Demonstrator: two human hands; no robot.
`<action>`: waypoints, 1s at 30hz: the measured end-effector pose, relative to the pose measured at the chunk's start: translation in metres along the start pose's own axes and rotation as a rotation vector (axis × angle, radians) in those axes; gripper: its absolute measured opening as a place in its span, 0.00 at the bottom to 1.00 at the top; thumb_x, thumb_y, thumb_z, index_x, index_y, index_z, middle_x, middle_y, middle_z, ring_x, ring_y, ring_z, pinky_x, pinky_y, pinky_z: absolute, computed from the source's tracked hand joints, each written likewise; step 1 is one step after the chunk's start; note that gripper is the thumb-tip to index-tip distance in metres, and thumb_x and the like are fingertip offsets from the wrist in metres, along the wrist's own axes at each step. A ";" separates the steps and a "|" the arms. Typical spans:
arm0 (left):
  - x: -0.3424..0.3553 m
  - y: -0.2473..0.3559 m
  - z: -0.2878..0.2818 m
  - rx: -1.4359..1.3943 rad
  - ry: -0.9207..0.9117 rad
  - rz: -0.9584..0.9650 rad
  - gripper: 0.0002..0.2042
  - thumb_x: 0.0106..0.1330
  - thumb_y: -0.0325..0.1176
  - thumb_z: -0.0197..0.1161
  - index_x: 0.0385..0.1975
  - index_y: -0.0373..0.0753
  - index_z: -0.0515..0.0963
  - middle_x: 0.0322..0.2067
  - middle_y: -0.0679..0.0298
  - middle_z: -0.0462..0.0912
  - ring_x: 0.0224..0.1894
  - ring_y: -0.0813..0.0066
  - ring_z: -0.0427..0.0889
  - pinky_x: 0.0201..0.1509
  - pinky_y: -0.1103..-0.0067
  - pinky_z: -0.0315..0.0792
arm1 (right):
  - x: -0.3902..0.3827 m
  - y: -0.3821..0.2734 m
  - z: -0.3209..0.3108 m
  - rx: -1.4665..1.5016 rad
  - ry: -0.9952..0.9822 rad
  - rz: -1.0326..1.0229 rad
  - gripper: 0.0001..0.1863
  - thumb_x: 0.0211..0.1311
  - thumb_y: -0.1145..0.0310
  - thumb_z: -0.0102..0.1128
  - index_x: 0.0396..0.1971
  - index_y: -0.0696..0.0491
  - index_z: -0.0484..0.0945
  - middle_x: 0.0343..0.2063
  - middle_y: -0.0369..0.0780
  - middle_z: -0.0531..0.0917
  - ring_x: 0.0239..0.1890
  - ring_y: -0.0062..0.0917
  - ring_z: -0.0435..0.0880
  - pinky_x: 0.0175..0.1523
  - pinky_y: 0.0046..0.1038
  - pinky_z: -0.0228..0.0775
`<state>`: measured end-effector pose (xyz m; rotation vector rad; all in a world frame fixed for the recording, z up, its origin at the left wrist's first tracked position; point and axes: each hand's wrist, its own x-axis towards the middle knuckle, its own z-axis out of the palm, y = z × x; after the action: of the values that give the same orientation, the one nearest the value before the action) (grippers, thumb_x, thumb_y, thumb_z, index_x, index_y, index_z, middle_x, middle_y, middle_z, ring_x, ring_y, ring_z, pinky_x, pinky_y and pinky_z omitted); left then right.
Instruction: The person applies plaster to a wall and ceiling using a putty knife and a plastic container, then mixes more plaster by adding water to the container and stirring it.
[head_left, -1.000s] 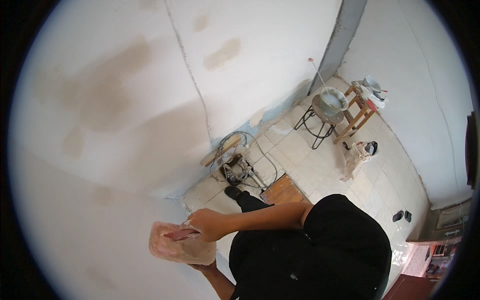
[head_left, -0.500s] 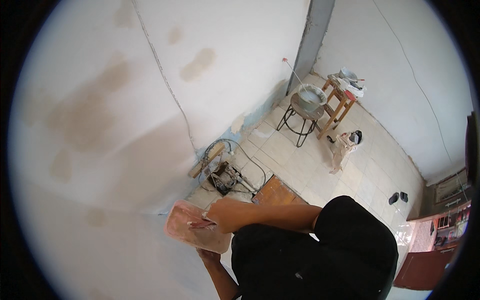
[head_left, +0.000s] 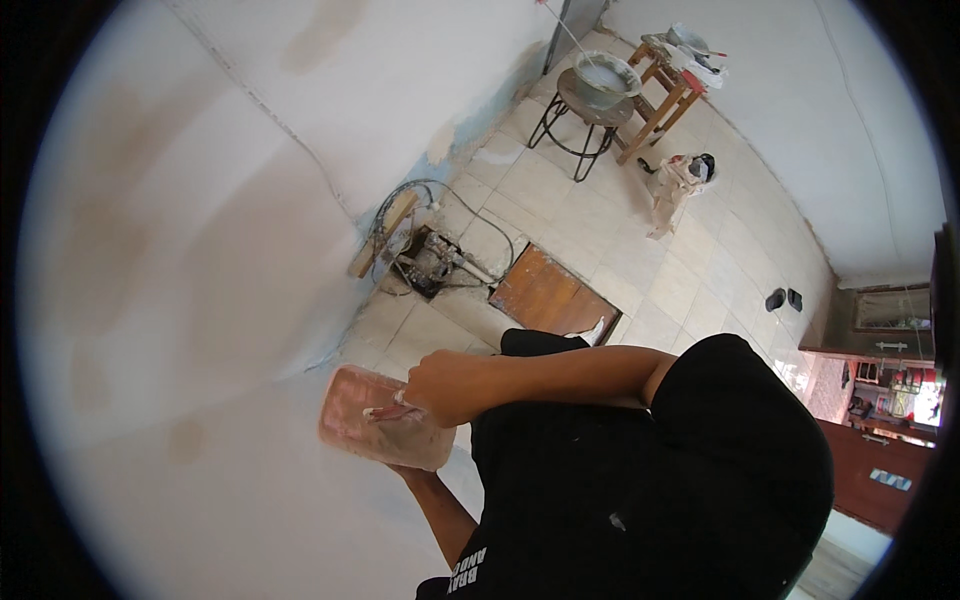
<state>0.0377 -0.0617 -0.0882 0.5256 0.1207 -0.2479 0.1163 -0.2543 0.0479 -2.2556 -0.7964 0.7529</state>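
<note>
My right hand (head_left: 435,385) is closed on a pinkish scraper (head_left: 385,413) held inside a translucent pink plastic tub (head_left: 350,400). My left hand (head_left: 408,468) holds that tub from underneath, with most of its fingers hidden behind it. The tub is in front of my black-clothed body, near the white patched wall (head_left: 200,460). The scraper's blade is hard to make out.
Pipework (head_left: 430,262) and hoses lie in a floor pit beside a wooden plank (head_left: 385,235) and board (head_left: 545,290). Farther back stand a bucket (head_left: 602,88) on a round stool, a wooden stool (head_left: 660,120), a crumpled bag (head_left: 672,190), sandals (head_left: 785,299) and cabinets (head_left: 865,460).
The view has shifted, so the room sits higher in the picture. The tub and my hands have moved up and slightly right. My dark shoe by the pit is out of sight.
</note>
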 end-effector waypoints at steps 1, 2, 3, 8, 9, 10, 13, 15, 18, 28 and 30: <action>0.006 -0.002 0.002 0.003 -0.002 -0.013 0.33 0.63 0.61 0.43 0.63 0.46 0.56 0.60 0.60 0.63 0.61 0.59 0.62 0.64 0.61 0.58 | -0.002 0.005 -0.005 0.018 0.004 0.032 0.11 0.42 0.73 0.55 0.29 0.58 0.79 0.22 0.48 0.81 0.28 0.43 0.81 0.33 0.37 0.72; 0.010 -0.008 0.002 0.004 0.001 -0.026 0.34 0.63 0.61 0.43 0.63 0.46 0.56 0.60 0.60 0.63 0.61 0.59 0.62 0.64 0.61 0.58 | -0.005 0.010 -0.007 0.019 0.005 0.043 0.11 0.42 0.73 0.55 0.29 0.58 0.79 0.22 0.48 0.81 0.28 0.43 0.81 0.33 0.37 0.72; 0.022 -0.011 0.007 0.007 -0.013 -0.038 0.34 0.63 0.61 0.43 0.63 0.46 0.56 0.59 0.60 0.63 0.61 0.59 0.63 0.64 0.61 0.58 | -0.006 0.017 -0.015 0.011 0.021 0.064 0.11 0.42 0.73 0.55 0.29 0.59 0.79 0.23 0.48 0.81 0.28 0.43 0.81 0.34 0.38 0.72; 0.065 -0.043 0.036 0.018 -0.052 -0.104 0.34 0.62 0.62 0.44 0.63 0.46 0.56 0.59 0.60 0.63 0.61 0.58 0.63 0.63 0.60 0.60 | -0.032 0.056 -0.051 -0.011 0.130 0.115 0.11 0.42 0.73 0.54 0.28 0.59 0.79 0.23 0.49 0.80 0.28 0.43 0.81 0.34 0.38 0.72; 0.073 -0.053 0.043 0.019 -0.056 -0.113 0.34 0.62 0.62 0.45 0.63 0.46 0.57 0.59 0.60 0.63 0.60 0.58 0.63 0.63 0.60 0.60 | -0.039 0.066 -0.059 0.002 0.165 0.123 0.11 0.42 0.72 0.55 0.27 0.59 0.79 0.23 0.49 0.80 0.28 0.44 0.81 0.34 0.39 0.72; 0.082 -0.061 0.051 0.026 -0.057 -0.120 0.34 0.62 0.62 0.45 0.62 0.46 0.57 0.59 0.60 0.64 0.60 0.58 0.63 0.62 0.60 0.60 | -0.046 0.077 -0.066 0.015 0.199 0.130 0.10 0.41 0.71 0.55 0.26 0.60 0.79 0.23 0.50 0.80 0.29 0.44 0.81 0.34 0.39 0.72; 0.111 -0.098 0.079 0.035 -0.052 -0.142 0.34 0.61 0.62 0.46 0.62 0.46 0.57 0.59 0.60 0.64 0.60 0.58 0.63 0.62 0.60 0.61 | -0.070 0.118 -0.090 0.027 0.212 0.159 0.11 0.40 0.69 0.57 0.23 0.60 0.79 0.22 0.51 0.80 0.29 0.45 0.80 0.35 0.40 0.73; 0.131 -0.127 0.097 0.052 -0.035 -0.137 0.34 0.61 0.62 0.46 0.62 0.46 0.57 0.58 0.60 0.64 0.60 0.57 0.64 0.62 0.60 0.61 | -0.086 0.153 -0.105 0.041 0.234 0.147 0.11 0.40 0.68 0.57 0.22 0.60 0.80 0.22 0.51 0.80 0.29 0.46 0.80 0.35 0.40 0.73; 0.161 -0.181 0.128 0.075 0.012 -0.087 0.35 0.61 0.62 0.47 0.62 0.46 0.58 0.58 0.60 0.64 0.60 0.57 0.64 0.61 0.59 0.62 | -0.116 0.208 -0.135 0.029 0.260 0.068 0.11 0.39 0.69 0.56 0.23 0.61 0.79 0.22 0.52 0.80 0.29 0.46 0.80 0.35 0.40 0.72; 0.279 -0.376 0.284 0.184 0.207 -0.105 0.36 0.60 0.66 0.44 0.60 0.44 0.60 0.56 0.59 0.67 0.56 0.58 0.68 0.59 0.62 0.65 | -0.250 0.381 -0.298 -0.010 0.200 0.053 0.10 0.40 0.69 0.54 0.23 0.59 0.77 0.21 0.51 0.79 0.29 0.46 0.79 0.35 0.41 0.69; 0.298 -0.390 0.300 0.093 0.143 -0.131 0.37 0.59 0.66 0.44 0.60 0.44 0.60 0.56 0.59 0.68 0.55 0.58 0.70 0.59 0.61 0.65 | -0.266 0.403 -0.316 -0.021 0.241 0.050 0.11 0.41 0.66 0.55 0.23 0.59 0.77 0.21 0.52 0.78 0.29 0.47 0.78 0.35 0.42 0.69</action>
<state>0.2363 -0.6011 -0.0708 0.6286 0.2840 -0.3454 0.2921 -0.8043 0.0465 -2.3366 -0.6380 0.4842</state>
